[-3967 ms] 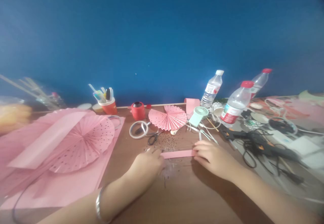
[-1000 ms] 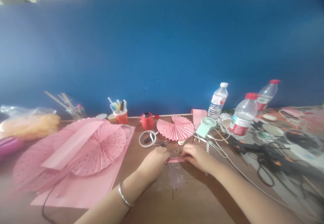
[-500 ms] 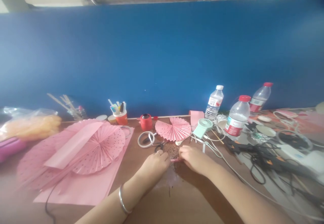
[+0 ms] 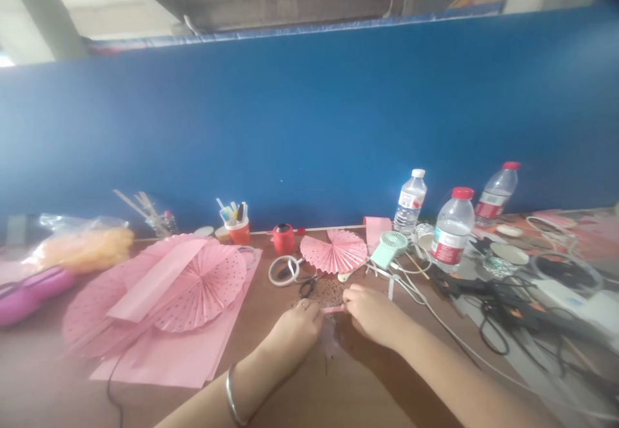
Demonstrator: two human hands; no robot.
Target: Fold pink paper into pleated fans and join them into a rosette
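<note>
Between my two hands a narrow folded strip of pink paper (image 4: 333, 310) is held level, just above the table. My left hand (image 4: 298, 323) is closed on its left end, with a ring on one finger and a silver bangle at the wrist. The fingers of my right hand (image 4: 368, 309) pinch the other end. Small dark bits (image 4: 329, 289) lie scattered beyond my fingers. Black-handled scissors (image 4: 307, 287) rest by my left fingertips. Farther back lies a pleated pink paper fan (image 4: 333, 252) with cut holes.
Larger pink fans (image 4: 207, 286) lie on pink sheets (image 4: 159, 367) at left. A tape roll (image 4: 284, 271), a red pot (image 4: 283, 239) and a cup of pens (image 4: 238, 227) stand behind. A mint handheld fan (image 4: 389, 249), water bottles (image 4: 453, 231) and tangled cables (image 4: 498, 312) crowd the right.
My view has tilted up a little and turned slightly left. Both hands keep their hold on the pink paper strip, which shows a bit more between them.
</note>
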